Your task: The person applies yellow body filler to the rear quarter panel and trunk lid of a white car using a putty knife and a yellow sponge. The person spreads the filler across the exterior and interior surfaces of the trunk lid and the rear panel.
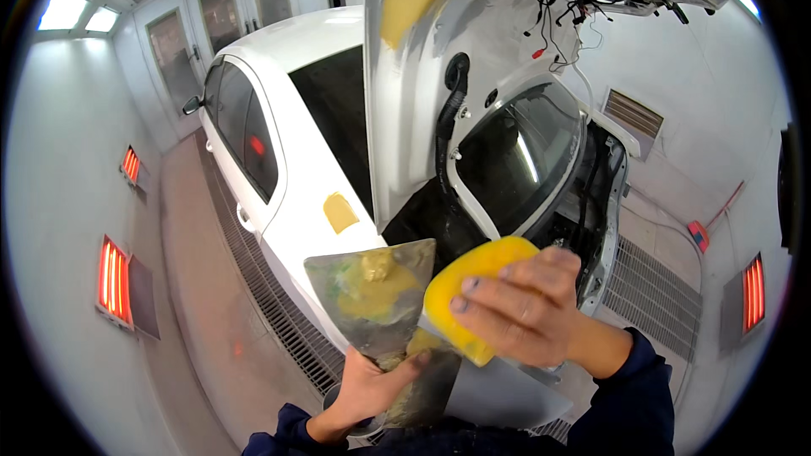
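My left hand (372, 384) grips a stained metal putty knife (363, 283) with yellowish filler (377, 266) on its blade; a second smeared blade (431, 393) lies below it. My right hand (524, 308) is closed on a yellow flexible spreader (465, 270), held just right of the knife's blade. Below my left hand a round container (372, 429) is partly hidden. A grey painted panel (498, 405) is under my right hand. Behind both hands stands a white car (312, 211) with a yellow filler patch (340, 212) on its rear pillar.
The raised tailgate (397, 118) has dangling wires (549, 25). Red-glowing heaters (114, 283) are on both side walls, floor grates (655, 295) run beside the car, a red broom (701, 236) leans at right, and glazed doors (220, 16) are at the back.
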Demonstrator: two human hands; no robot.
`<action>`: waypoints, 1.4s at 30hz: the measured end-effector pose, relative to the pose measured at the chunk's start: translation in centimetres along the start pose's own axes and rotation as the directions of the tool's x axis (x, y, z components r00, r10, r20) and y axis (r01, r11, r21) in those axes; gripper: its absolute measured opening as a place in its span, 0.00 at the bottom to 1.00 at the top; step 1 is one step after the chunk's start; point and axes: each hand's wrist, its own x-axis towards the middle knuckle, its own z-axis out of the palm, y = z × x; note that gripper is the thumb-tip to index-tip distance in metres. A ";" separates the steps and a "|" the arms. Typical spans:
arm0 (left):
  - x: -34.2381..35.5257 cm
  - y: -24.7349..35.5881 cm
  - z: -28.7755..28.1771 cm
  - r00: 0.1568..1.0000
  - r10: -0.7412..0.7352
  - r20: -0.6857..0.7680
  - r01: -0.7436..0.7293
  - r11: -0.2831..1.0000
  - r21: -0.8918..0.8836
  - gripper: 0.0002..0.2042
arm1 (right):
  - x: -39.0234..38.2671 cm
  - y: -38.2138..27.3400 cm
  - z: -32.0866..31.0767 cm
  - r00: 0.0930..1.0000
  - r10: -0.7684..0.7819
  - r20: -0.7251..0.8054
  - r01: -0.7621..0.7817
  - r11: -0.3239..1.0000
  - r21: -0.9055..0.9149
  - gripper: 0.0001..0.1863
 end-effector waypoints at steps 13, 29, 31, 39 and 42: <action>-0.3 0.9 3.7 0.969 -0.021 0.245 -0.006 0.994 0.108 0.15 | -3.1 -0.8 -2.7 0.993 0.024 0.116 -0.018 0.998 -0.060 0.21; -7.8 3.2 8.2 0.863 -0.131 -0.488 0.259 0.944 0.205 0.14 | -3.0 9.7 -2.6 0.488 0.817 -0.307 -0.122 0.412 0.903 0.12; -9.3 2.7 8.4 0.855 -0.153 -0.496 0.291 0.932 0.214 0.16 | -1.3 11.6 -2.4 0.485 0.683 -0.546 -0.098 0.663 0.742 0.15; -11.3 3.6 12.5 0.739 -0.127 -0.662 0.330 0.924 0.191 0.16 | 3.6 19.2 -7.5 0.556 -0.186 -0.810 -0.132 0.943 -0.307 0.15; -11.0 3.4 13.1 0.740 -0.180 -0.648 0.353 0.924 0.146 0.16 | 6.4 21.4 -8.9 0.527 -0.446 -0.723 -0.047 0.834 -0.550 0.12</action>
